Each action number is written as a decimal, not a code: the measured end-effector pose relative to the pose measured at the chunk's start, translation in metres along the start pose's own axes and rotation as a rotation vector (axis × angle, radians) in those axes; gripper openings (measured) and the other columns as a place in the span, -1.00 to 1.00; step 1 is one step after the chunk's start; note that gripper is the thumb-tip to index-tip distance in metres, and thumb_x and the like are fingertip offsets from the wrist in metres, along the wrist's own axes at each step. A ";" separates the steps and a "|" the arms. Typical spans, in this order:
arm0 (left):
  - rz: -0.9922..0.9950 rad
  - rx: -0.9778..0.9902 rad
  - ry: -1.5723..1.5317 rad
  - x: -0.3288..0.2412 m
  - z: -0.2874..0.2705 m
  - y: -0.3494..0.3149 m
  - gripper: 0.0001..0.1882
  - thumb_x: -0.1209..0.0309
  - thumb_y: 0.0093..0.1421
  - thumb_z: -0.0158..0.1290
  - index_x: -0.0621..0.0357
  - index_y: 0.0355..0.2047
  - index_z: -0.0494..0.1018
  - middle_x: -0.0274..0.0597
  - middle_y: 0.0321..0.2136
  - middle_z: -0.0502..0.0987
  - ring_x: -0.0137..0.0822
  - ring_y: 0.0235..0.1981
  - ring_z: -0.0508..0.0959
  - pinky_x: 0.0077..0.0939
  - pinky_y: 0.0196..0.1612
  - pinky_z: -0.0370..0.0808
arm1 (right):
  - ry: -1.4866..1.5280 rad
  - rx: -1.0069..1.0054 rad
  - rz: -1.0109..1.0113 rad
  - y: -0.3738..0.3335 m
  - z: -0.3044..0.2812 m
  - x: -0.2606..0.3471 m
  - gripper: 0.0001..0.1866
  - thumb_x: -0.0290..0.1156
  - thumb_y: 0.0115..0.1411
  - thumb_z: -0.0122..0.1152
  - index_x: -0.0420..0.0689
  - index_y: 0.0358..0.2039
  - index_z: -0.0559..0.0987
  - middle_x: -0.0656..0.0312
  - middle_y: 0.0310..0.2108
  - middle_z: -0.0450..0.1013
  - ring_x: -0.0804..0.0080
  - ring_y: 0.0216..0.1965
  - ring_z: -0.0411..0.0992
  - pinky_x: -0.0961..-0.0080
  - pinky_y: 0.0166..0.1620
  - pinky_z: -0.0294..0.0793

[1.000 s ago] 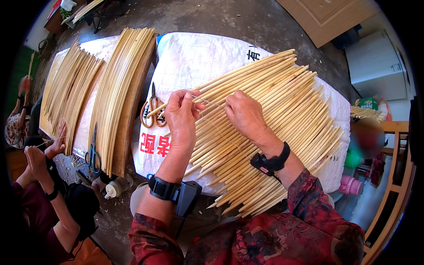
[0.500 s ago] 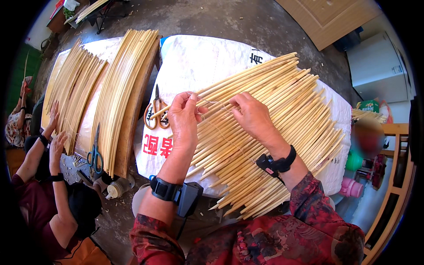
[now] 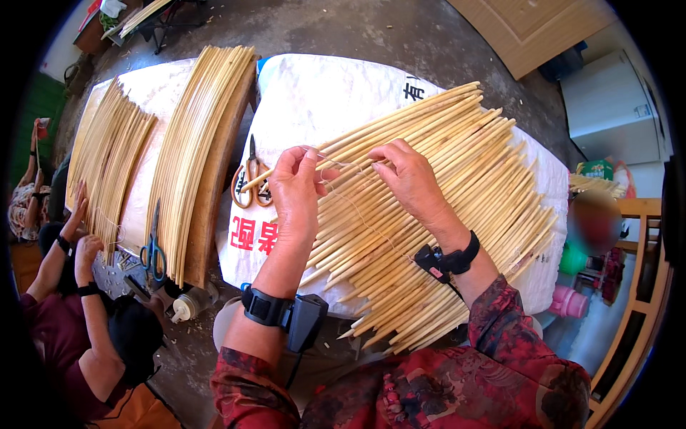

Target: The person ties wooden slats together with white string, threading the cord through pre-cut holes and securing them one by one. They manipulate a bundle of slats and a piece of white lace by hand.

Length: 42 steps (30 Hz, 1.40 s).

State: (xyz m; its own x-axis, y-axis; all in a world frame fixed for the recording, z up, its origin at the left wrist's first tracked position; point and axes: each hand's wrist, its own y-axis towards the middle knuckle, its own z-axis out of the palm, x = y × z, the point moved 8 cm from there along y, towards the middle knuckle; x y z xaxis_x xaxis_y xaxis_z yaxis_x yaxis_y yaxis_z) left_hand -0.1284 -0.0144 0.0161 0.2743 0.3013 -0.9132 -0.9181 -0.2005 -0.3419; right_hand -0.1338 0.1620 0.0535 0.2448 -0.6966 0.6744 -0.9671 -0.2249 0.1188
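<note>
A thin pale string (image 3: pixel 366 218) runs between my two hands and trails down over a row of peeled wooden sticks (image 3: pixel 436 214). With thumb and fingers pinched together, my left hand (image 3: pixel 295 187) grips the string above the left ends of the sticks. My right hand (image 3: pixel 409 175) also pinches the string, above the middle of the row. Between the hands the string hangs in a small loop. Just left of my left hand, scissors with orange-brown handles (image 3: pixel 239 194) lie on the white sheet (image 3: pixel 314 93), beside the end of one protruding stick.
A second table on the left bears a thin-stick bundle (image 3: pixel 196 136), blue-handled scissors (image 3: pixel 153 256) and another stick row (image 3: pixel 118 154), which a co-worker's hands (image 3: pixel 84 239) touch. A lidded jar (image 3: pixel 187 307) stands below. At right are a pink container (image 3: pixel 569 303) and a wooden frame (image 3: pixel 647 286).
My right hand has moved slightly, still pinching the string; my left hand is nearly unchanged. The co-worker's hands have shifted lower and one has curled, while the stick row by them has moved left.
</note>
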 end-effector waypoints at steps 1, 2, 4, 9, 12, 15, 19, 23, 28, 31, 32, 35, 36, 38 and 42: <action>-0.001 -0.008 -0.001 0.001 -0.002 0.000 -0.86 0.42 0.23 -0.08 0.24 -0.28 0.39 -0.27 -0.44 0.48 -0.49 -0.53 0.55 -0.78 -0.66 0.29 | -0.007 0.027 0.013 -0.001 0.000 -0.001 -0.81 -0.49 0.07 0.13 -0.20 -0.26 0.50 0.18 -0.35 0.40 0.38 -0.39 0.42 0.55 -0.32 0.42; 0.001 -0.011 -0.002 0.001 -0.002 0.000 -0.86 0.42 0.23 -0.08 0.24 -0.28 0.39 -0.27 -0.43 0.48 -0.48 -0.52 0.55 -0.78 -0.66 0.30 | -0.015 0.049 0.026 -0.002 0.000 -0.001 -0.82 -0.48 0.07 0.13 -0.20 -0.27 0.50 0.18 -0.36 0.40 0.38 -0.39 0.42 0.54 -0.32 0.42; 0.006 -0.016 0.004 0.001 -0.001 -0.001 -0.86 0.42 0.23 -0.08 0.23 -0.28 0.39 -0.27 -0.42 0.49 -0.47 -0.51 0.56 -0.77 -0.65 0.31 | -0.010 0.075 0.046 -0.006 0.001 0.000 -0.84 -0.45 0.07 0.15 -0.18 -0.32 0.50 0.19 -0.38 0.40 0.38 -0.40 0.42 0.53 -0.33 0.42; 0.023 -0.010 0.028 -0.001 -0.003 -0.001 -0.86 0.41 0.23 -0.09 0.21 -0.29 0.39 -0.27 -0.41 0.50 -0.45 -0.46 0.56 -0.74 -0.61 0.33 | -0.115 0.038 0.017 -0.008 0.012 0.005 -0.89 -0.40 0.05 0.15 -0.15 -0.42 0.50 0.21 -0.43 0.39 0.31 -0.43 0.42 0.47 -0.36 0.42; 0.008 -0.010 0.078 -0.002 -0.005 -0.001 -0.87 0.38 0.24 -0.09 0.17 -0.30 0.36 -0.21 -0.35 0.52 -0.39 -0.35 0.56 -0.66 -0.50 0.38 | -0.146 -0.004 -0.004 -0.006 0.015 0.002 -0.90 -0.39 0.05 0.14 -0.13 -0.47 0.49 0.21 -0.46 0.39 0.26 -0.45 0.42 0.42 -0.39 0.42; -0.004 -0.012 0.051 -0.002 -0.005 -0.002 -0.88 0.39 0.24 -0.09 0.17 -0.31 0.36 -0.19 -0.33 0.52 -0.39 -0.31 0.55 -0.64 -0.48 0.39 | -0.147 0.002 -0.026 -0.003 0.018 0.000 -0.91 -0.38 0.05 0.11 -0.11 -0.50 0.49 0.21 -0.47 0.39 0.22 -0.45 0.42 0.36 -0.41 0.43; 0.029 -0.017 0.011 -0.003 -0.008 0.002 -0.89 0.41 0.24 -0.10 0.17 -0.33 0.37 -0.19 -0.35 0.53 -0.42 -0.32 0.53 -0.63 -0.46 0.40 | -0.138 0.031 -0.021 -0.001 0.020 0.004 -0.91 -0.39 0.06 0.09 -0.12 -0.50 0.48 0.19 -0.47 0.39 0.21 -0.43 0.42 0.35 -0.40 0.42; 0.026 -0.041 -0.043 0.000 -0.011 0.004 -0.89 0.45 0.24 -0.13 0.18 -0.37 0.37 -0.19 -0.40 0.53 -0.45 -0.35 0.52 -0.66 -0.50 0.39 | -0.151 0.038 -0.030 0.000 0.019 0.006 -0.92 -0.41 0.04 0.09 -0.13 -0.50 0.46 0.17 -0.47 0.39 0.20 -0.42 0.42 0.33 -0.39 0.42; -0.001 -0.037 -0.044 0.008 -0.016 0.008 -0.90 0.43 0.26 -0.15 0.14 -0.37 0.33 -0.19 -0.37 0.53 -0.42 -0.32 0.52 -0.57 -0.41 0.39 | -0.252 0.095 -0.018 0.002 0.023 0.006 -0.92 -0.44 0.03 0.07 -0.16 -0.51 0.45 0.15 -0.49 0.38 0.20 -0.44 0.41 0.34 -0.37 0.41; -0.017 -0.045 -0.033 0.009 -0.016 0.008 -0.90 0.43 0.27 -0.17 0.13 -0.37 0.32 -0.19 -0.37 0.53 -0.42 -0.32 0.52 -0.58 -0.41 0.39 | -0.311 0.128 -0.001 0.004 0.024 0.003 -0.93 -0.45 0.03 0.05 -0.16 -0.52 0.46 0.13 -0.49 0.39 0.17 -0.43 0.41 0.32 -0.36 0.41; -0.018 -0.045 -0.033 0.009 -0.016 0.009 -0.90 0.43 0.27 -0.17 0.13 -0.36 0.32 -0.20 -0.37 0.53 -0.41 -0.32 0.53 -0.58 -0.42 0.39 | -0.325 0.137 0.008 0.005 0.024 0.002 -0.93 -0.46 0.03 0.04 -0.16 -0.52 0.46 0.13 -0.49 0.39 0.17 -0.43 0.41 0.32 -0.36 0.41; -0.027 -0.056 -0.048 0.011 -0.017 0.009 -0.90 0.43 0.27 -0.18 0.14 -0.35 0.31 -0.19 -0.37 0.52 -0.38 -0.31 0.55 -0.57 -0.44 0.40 | -0.343 0.174 0.011 0.006 0.025 0.001 -0.92 -0.46 0.02 0.02 -0.17 -0.54 0.47 0.11 -0.49 0.40 0.14 -0.44 0.42 0.30 -0.36 0.42; -0.032 -0.062 -0.055 0.012 -0.018 0.009 -0.90 0.44 0.27 -0.19 0.15 -0.35 0.30 -0.19 -0.38 0.51 -0.36 -0.30 0.55 -0.57 -0.45 0.40 | -0.348 0.186 -0.005 0.007 0.025 0.002 -0.91 -0.46 0.02 0.02 -0.17 -0.55 0.47 0.10 -0.49 0.40 0.14 -0.44 0.42 0.29 -0.35 0.42; -0.031 -0.080 -0.072 0.009 -0.019 0.010 -0.90 0.45 0.28 -0.20 0.17 -0.36 0.29 -0.17 -0.39 0.50 -0.32 -0.29 0.56 -0.54 -0.46 0.42 | -0.359 0.208 -0.034 0.008 0.025 0.005 -0.90 -0.46 0.01 0.01 -0.18 -0.56 0.47 0.10 -0.50 0.41 0.13 -0.43 0.43 0.28 -0.35 0.42; -0.048 -0.022 -0.107 0.012 -0.016 0.011 -0.88 0.47 0.28 -0.22 0.20 -0.39 0.27 -0.12 -0.41 0.48 -0.25 -0.29 0.56 -0.49 -0.42 0.48 | -0.412 0.250 -0.019 0.012 0.024 0.004 -0.89 -0.46 0.01 0.01 -0.18 -0.57 0.47 0.10 -0.50 0.41 0.12 -0.43 0.44 0.26 -0.34 0.42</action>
State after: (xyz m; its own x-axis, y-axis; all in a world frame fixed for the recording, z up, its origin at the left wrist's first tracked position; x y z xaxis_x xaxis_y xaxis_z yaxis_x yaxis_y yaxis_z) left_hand -0.1308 -0.0279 -0.0022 0.2848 0.4087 -0.8671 -0.8977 -0.2035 -0.3908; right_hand -0.1423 0.1405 0.0403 0.3183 -0.8914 0.3228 -0.9284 -0.3620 -0.0841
